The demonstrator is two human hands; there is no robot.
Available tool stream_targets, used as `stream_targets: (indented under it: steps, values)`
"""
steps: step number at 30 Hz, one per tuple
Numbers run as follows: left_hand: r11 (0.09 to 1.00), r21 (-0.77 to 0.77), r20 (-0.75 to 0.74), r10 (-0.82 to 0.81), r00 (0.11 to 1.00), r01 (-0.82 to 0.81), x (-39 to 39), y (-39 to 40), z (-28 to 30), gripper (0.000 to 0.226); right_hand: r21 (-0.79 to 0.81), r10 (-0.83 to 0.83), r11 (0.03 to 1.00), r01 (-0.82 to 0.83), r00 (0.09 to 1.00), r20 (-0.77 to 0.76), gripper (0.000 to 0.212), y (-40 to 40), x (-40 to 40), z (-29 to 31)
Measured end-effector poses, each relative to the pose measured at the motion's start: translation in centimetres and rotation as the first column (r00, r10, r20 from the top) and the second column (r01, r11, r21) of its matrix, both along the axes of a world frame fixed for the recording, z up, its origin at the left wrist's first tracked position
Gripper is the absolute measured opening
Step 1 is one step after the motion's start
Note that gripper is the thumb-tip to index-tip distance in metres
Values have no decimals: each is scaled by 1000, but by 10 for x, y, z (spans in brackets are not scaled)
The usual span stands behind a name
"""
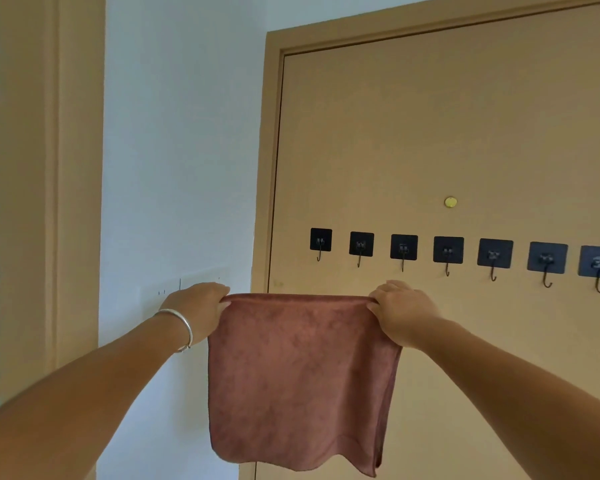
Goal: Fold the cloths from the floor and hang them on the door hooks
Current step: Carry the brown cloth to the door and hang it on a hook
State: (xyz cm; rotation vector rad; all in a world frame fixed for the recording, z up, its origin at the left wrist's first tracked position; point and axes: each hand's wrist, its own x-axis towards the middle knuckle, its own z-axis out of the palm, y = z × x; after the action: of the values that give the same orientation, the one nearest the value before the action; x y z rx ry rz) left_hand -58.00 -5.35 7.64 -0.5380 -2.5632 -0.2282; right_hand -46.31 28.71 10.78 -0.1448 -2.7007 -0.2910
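Observation:
A reddish-brown cloth (302,375) hangs doubled over in front of me, held up by its folded top edge. My left hand (198,308) pinches the top left corner, a silver bangle on its wrist. My right hand (400,311) grips the top right corner. A row of several black adhesive hooks (447,252) runs across the tan door (430,133), just above and to the right of the cloth's top edge. Nothing hangs on any hook in view. The leftmost hook (320,242) lies above the cloth's middle.
A white wall (181,150) with a light switch plate (187,284) stands left of the door frame (267,202). A brass peephole (450,201) sits above the hooks. Another tan door frame (59,168) is at the far left.

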Motion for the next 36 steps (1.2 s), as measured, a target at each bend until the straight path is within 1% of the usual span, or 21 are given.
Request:
stream_targets:
  steps: [5,9,12,16,18,21,22,24,25,26,27,29,30,31,32,34,36]
  values:
    - [999,49,-83,20,996,-16,-51,21,4,32,22,25,999,-24,999,-42,43,18,-61,8]
    - [997,61,-125,50,991,-42,-96,41,19,33,-8,55,998,-56,995,-80,41,39,-109,19]
    - [997,48,-151,60,987,-54,-129,55,28,33,-26,82,996,-86,988,-134,38,51,-140,24]
    - [994,96,-215,68,974,-48,-163,72,33,32,-32,110,992,-120,970,-217,34,61,-171,28]
    - [997,78,-238,18,971,1,-175,80,33,40,-15,110,993,-117,967,-229,32,64,-181,28]
    - [990,15,-311,-132,941,144,-188,88,34,55,3,98,995,-100,961,-257,29,67,-194,29]
    - [981,-23,-349,-190,918,194,-193,90,35,57,6,99,995,-101,955,-279,27,67,-197,30]
    - [964,-95,-372,-265,889,248,-206,95,35,54,-10,111,993,-121,937,-332,27,68,-202,31]
    - [960,-18,-317,-270,909,278,-211,97,37,50,-27,116,991,-133,932,-343,30,68,-203,32]
    - [945,52,-272,-298,915,323,-217,100,40,43,-33,121,990,-140,934,-337,33,68,-204,33]
    - [933,73,-228,-328,917,352,-226,103,40,38,-18,123,991,-135,942,-313,37,69,-205,33]
    - [918,-82,-266,-395,879,387,-247,107,42,29,83,139,989,-123,960,-244,41,69,-212,36]
    - [901,-75,-255,-431,866,426,-254,108,42,25,158,154,980,-124,968,-197,43,69,-216,38]
    - [893,-64,-235,-448,863,446,-264,108,42,27,224,167,966,-130,973,-157,46,70,-219,40]
    - [898,-144,-267,-439,858,415,-271,111,41,35,257,172,957,-134,976,-132,49,71,-223,43]
    - [920,-244,-286,-370,884,307,-283,118,44,55,246,154,962,-121,981,-117,55,68,-229,45]
    - [941,-258,-240,-282,929,219,-293,127,48,65,228,100,971,-76,990,-98,59,60,-237,44]
